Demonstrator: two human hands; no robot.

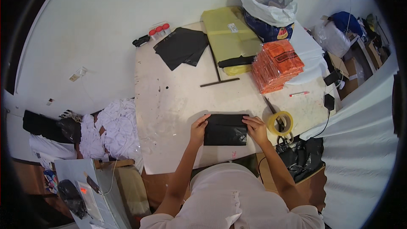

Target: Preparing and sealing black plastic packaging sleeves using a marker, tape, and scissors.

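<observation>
A flat black plastic packet (pixel 225 131), glossy in its lower right part, lies at the table's near edge in front of me. My left hand (pixel 198 129) pinches its upper left corner, thumb and fingers closed on the edge. At the upper right corner, my right hand (pixel 256 129) grips the packet the same way. What is inside the packet, if anything, is hidden. Just right of my right hand a roll of yellowish clear tape (pixel 288 124) lies over a pair of scissors (pixel 270 105), whose blades point away from me.
Orange wrapped packets (pixel 280 61) are stacked at the back right, beside yellow plastic sheeting (pixel 229 27) and a white-and-blue sack (pixel 269 6). Black plastic sheets (pixel 180 48), a T-shaped bar (pixel 220 82) and red-capped containers (pixel 159 31) are farther back. A pen (pixel 299 94) lies at the right.
</observation>
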